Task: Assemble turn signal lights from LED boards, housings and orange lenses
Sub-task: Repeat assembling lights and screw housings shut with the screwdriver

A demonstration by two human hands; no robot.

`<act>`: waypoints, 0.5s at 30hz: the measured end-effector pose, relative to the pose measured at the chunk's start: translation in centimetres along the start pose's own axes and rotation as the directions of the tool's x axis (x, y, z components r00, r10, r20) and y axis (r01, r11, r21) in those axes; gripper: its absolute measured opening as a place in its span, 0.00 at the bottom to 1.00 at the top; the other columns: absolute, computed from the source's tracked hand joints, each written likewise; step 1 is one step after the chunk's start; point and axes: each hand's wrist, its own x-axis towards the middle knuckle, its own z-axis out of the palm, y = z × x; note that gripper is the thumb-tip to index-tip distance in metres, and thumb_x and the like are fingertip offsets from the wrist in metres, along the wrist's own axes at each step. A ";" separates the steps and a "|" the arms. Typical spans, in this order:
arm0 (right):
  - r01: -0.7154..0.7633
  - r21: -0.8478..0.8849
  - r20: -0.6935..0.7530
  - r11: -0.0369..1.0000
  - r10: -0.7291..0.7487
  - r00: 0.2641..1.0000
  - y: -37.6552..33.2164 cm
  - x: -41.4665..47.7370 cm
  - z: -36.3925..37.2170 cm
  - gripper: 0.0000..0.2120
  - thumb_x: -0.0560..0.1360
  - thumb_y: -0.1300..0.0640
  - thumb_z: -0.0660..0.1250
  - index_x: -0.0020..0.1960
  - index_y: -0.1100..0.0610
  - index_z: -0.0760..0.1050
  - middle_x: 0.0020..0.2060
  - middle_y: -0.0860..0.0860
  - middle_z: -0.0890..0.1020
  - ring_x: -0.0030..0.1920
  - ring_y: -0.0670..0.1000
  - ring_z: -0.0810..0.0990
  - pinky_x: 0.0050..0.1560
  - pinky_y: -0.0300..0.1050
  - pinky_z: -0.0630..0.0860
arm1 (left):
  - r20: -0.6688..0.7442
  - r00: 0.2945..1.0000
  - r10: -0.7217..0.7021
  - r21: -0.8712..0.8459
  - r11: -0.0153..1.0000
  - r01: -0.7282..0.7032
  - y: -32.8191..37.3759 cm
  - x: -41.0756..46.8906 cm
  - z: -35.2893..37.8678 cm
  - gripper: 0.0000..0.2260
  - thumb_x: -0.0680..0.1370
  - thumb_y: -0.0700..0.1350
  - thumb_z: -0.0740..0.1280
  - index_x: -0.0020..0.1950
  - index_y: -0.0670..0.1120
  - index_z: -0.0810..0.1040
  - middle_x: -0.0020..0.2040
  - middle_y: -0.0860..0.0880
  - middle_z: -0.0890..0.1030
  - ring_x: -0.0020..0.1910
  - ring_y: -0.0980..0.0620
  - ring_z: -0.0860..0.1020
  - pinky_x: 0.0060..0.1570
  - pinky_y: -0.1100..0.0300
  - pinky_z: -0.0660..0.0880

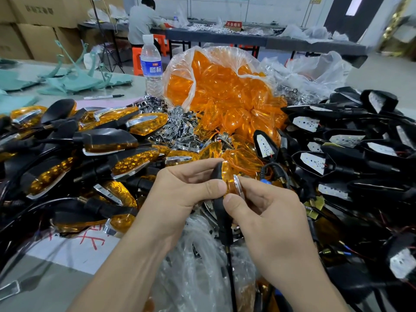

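Both my hands hold one turn signal light (228, 179) in the middle of the view: a black housing with an orange lens and a chrome trim strip on it, its black stem and wire hanging down. My left hand (182, 188) grips the housing from the left, thumb pressed on the lens edge. My right hand (263, 206) pinches the chrome trim and stem from the right. A clear bag of orange lenses (216, 86) stands behind. Black housings with white LED boards (315, 163) lie piled at the right. Finished lights (108, 140) are heaped at the left.
Small chrome trim pieces (177, 127) lie between the piles. A water bottle (151, 64) and a black marker (105, 96) stand farther back, with green plastic panels (74, 82) at the far left. Clear plastic bags (193, 255) lie under my hands. A person sits at a far table.
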 end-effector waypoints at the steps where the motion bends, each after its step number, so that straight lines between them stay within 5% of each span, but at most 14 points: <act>1: 0.003 0.009 -0.010 1.000 -0.003 1.000 0.0 0.0 -0.1 0.12 0.75 0.43 0.67 0.53 0.47 0.82 0.44 0.52 0.87 0.47 0.59 0.84 0.47 0.65 0.82 | -0.006 1.000 0.010 -0.001 1.000 -0.010 0.0 0.0 0.1 0.21 0.62 0.34 0.82 0.54 0.45 0.89 0.50 0.41 0.88 0.48 0.44 0.88 0.44 0.60 0.82; 8: -0.049 0.095 0.048 0.994 0.045 0.998 -0.6 0.2 -1.0 0.15 0.72 0.47 0.71 0.54 0.54 0.83 0.45 0.57 0.86 0.50 0.64 0.84 0.48 0.67 0.82 | -0.017 0.998 0.063 -0.057 0.996 -0.064 0.0 -0.1 0.5 0.18 0.63 0.36 0.78 0.52 0.46 0.90 0.48 0.42 0.88 0.46 0.47 0.87 0.44 0.61 0.82; 12: -0.102 0.200 0.082 0.975 0.087 0.993 -0.4 0.4 -1.0 0.21 0.70 0.54 0.80 0.62 0.49 0.85 0.49 0.48 0.89 0.53 0.52 0.87 0.58 0.56 0.83 | 0.006 0.993 0.114 -0.042 0.993 -0.114 0.2 -0.4 0.6 0.19 0.63 0.37 0.78 0.52 0.49 0.90 0.49 0.43 0.88 0.47 0.49 0.87 0.45 0.62 0.81; 15: -0.042 0.223 -0.041 0.974 0.053 0.998 -0.5 0.4 -0.5 0.18 0.67 0.53 0.80 0.56 0.42 0.87 0.46 0.47 0.89 0.50 0.53 0.88 0.54 0.55 0.85 | 0.004 0.994 0.109 -0.017 0.994 -0.109 0.5 -0.8 1.2 0.19 0.66 0.39 0.78 0.55 0.52 0.89 0.52 0.46 0.88 0.52 0.50 0.87 0.48 0.63 0.81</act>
